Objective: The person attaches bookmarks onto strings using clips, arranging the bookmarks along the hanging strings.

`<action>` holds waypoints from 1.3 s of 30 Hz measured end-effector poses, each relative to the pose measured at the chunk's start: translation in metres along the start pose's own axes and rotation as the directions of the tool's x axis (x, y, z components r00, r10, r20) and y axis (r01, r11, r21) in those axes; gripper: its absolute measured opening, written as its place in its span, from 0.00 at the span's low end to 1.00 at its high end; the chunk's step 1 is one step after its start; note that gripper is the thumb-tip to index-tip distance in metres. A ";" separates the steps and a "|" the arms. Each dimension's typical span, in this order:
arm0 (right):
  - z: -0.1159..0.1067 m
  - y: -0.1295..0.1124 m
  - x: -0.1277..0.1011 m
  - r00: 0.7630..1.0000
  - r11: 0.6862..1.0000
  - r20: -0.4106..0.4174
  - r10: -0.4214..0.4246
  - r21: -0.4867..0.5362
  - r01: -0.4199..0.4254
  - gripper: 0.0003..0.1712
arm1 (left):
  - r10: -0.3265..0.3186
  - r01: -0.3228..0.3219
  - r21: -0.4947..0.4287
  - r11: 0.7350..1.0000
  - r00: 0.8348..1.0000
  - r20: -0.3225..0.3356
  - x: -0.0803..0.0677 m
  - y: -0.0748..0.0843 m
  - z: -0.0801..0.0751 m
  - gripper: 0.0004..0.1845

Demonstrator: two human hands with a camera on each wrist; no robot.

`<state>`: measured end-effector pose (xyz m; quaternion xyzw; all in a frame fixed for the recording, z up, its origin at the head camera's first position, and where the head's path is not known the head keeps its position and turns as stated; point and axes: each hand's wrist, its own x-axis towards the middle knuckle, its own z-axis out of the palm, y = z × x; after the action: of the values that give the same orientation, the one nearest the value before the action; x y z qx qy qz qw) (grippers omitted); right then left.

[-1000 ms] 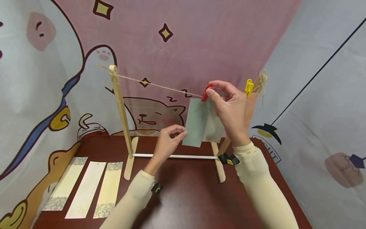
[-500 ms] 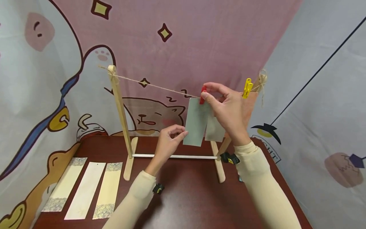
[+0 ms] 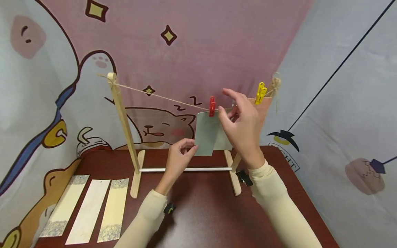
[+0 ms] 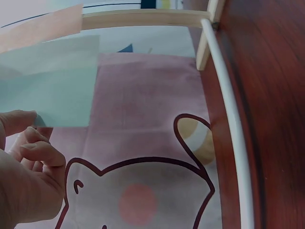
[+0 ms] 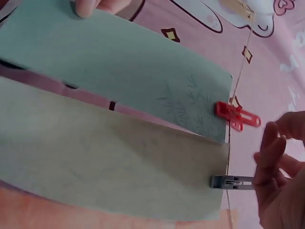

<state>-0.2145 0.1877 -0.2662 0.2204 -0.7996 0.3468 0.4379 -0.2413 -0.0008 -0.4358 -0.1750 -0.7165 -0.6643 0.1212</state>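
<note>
A grey-green card [image 3: 205, 135] hangs from the string [image 3: 161, 96] of a wooden stand [image 3: 121, 113], clipped by a red peg [image 3: 212, 105]. My left hand [image 3: 193, 148] pinches the card's lower left corner; its thumb [image 4: 15, 122] shows against the card [image 4: 52, 98]. My right hand [image 3: 228, 105] hovers just right of the red peg with spread fingers, holding nothing. In the right wrist view the red peg [image 5: 237, 115] grips the card [image 5: 124, 67], and a grey clip [image 5: 231, 182] holds a second pale card [image 5: 109, 167] beside the fingers [image 5: 271, 157].
A yellow peg [image 3: 260, 93] holds a peach card [image 3: 263, 106] at the string's right end. Three pale paper strips [image 3: 87, 210] lie on the dark red table [image 3: 204, 213] at the left. A white dowel [image 3: 186, 169] joins the stand's feet. Cartoon cloth hangs behind.
My right hand has let go of the red peg and opened its fingers. The peg now stands upright on the string with the card in it. The left hand kept its pinch.
</note>
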 end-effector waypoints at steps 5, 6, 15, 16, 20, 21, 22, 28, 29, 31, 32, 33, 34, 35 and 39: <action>0.004 0.001 -0.024 0.991 0.996 -0.103 -0.082 0.038 0.086 0.20 | -0.016 0.018 0.115 0.993 1.000 -0.019 -0.015 -0.007 -0.007 0.14; 0.005 0.002 -0.029 0.990 0.995 -0.112 -0.081 0.056 0.087 0.20 | -0.010 0.013 0.135 0.991 1.000 -0.023 -0.018 -0.008 -0.008 0.17; 0.002 0.024 -0.071 0.993 0.992 -0.117 -0.001 0.127 0.016 0.17 | -0.018 0.031 0.211 0.977 0.998 -0.064 -0.053 -0.019 -0.015 0.30; 0.001 0.027 -0.075 0.993 0.992 -0.118 0.011 0.129 0.004 0.17 | -0.021 0.035 0.203 0.979 0.997 -0.070 -0.057 -0.019 -0.016 0.30; -0.004 0.038 -0.089 0.991 0.987 -0.119 0.068 0.151 -0.050 0.17 | -0.051 0.066 0.192 0.979 0.995 -0.082 -0.074 -0.021 -0.020 0.30; -0.005 0.040 -0.092 0.990 0.987 -0.116 0.080 0.149 -0.062 0.17 | -0.064 0.078 0.188 0.979 0.995 -0.078 -0.079 -0.022 -0.022 0.30; -0.005 0.042 -0.096 0.989 0.986 -0.115 0.093 0.148 -0.075 0.17 | -0.082 0.093 0.184 0.979 0.994 -0.070 -0.084 -0.022 -0.024 0.31; -0.017 0.040 -0.112 0.979 0.985 -0.136 0.151 0.110 -0.136 0.15 | -0.182 0.188 0.186 0.964 0.982 -0.047 -0.109 -0.024 -0.047 0.34; -0.020 0.039 -0.114 0.977 0.983 -0.139 0.161 0.106 -0.147 0.14 | -0.185 0.193 0.193 0.962 0.981 -0.059 -0.112 -0.024 -0.052 0.33; -0.024 0.039 -0.118 0.972 0.980 -0.144 0.184 0.102 -0.170 0.13 | -0.190 0.206 0.199 0.958 0.977 -0.097 -0.117 -0.025 -0.061 0.31; -0.025 0.040 -0.120 0.970 0.978 -0.144 0.195 0.098 -0.183 0.12 | -0.191 0.211 0.196 0.958 0.975 -0.115 -0.119 -0.026 -0.065 0.29; -0.027 0.041 -0.123 0.968 0.977 -0.144 0.205 0.095 -0.193 0.12 | -0.194 0.217 0.193 0.957 0.972 -0.133 -0.121 -0.026 -0.069 0.28; -0.028 0.043 -0.126 0.966 0.975 -0.144 0.214 0.088 -0.202 0.12 | -0.194 0.219 0.191 0.957 0.970 -0.145 -0.124 -0.027 -0.072 0.26; -0.030 0.045 -0.129 0.964 0.973 -0.143 0.224 0.082 -0.214 0.12 | -0.197 0.225 0.187 0.956 0.968 -0.155 -0.126 -0.028 -0.075 0.25; -0.035 0.060 -0.145 0.958 0.967 -0.134 0.254 0.040 -0.251 0.12 | -0.232 0.268 0.212 0.940 0.956 -0.179 -0.135 -0.030 -0.082 0.23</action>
<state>-0.1596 0.2611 -0.3981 0.0971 -0.7851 0.4232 0.4416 -0.1356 -0.0957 -0.5110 -0.0160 -0.7949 -0.5965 0.1096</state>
